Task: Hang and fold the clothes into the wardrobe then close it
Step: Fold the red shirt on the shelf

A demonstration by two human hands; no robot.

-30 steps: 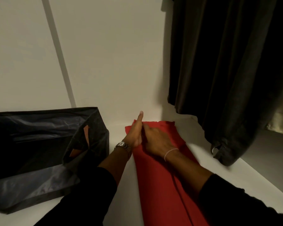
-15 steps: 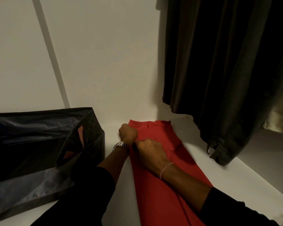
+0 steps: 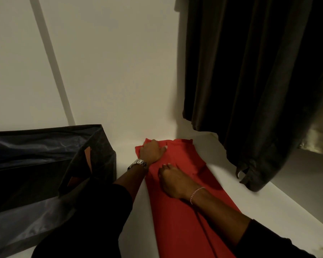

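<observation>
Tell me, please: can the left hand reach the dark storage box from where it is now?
Probably yes. The left hand rests on the red garment, and the dark storage box stands just beside that arm with only bare shelf between them.

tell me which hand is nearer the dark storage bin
Left. The left hand lies on the red garment's far end, just right of the dark storage bin; the right hand rests further right, mid-cloth.

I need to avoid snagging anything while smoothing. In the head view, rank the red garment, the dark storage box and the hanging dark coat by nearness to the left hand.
1. Red garment: directly under the left hand, which rests on its far end.
2. Dark storage box: just to the hand's left on the shelf.
3. Hanging dark coat: off to the right, beyond the right hand.
</observation>
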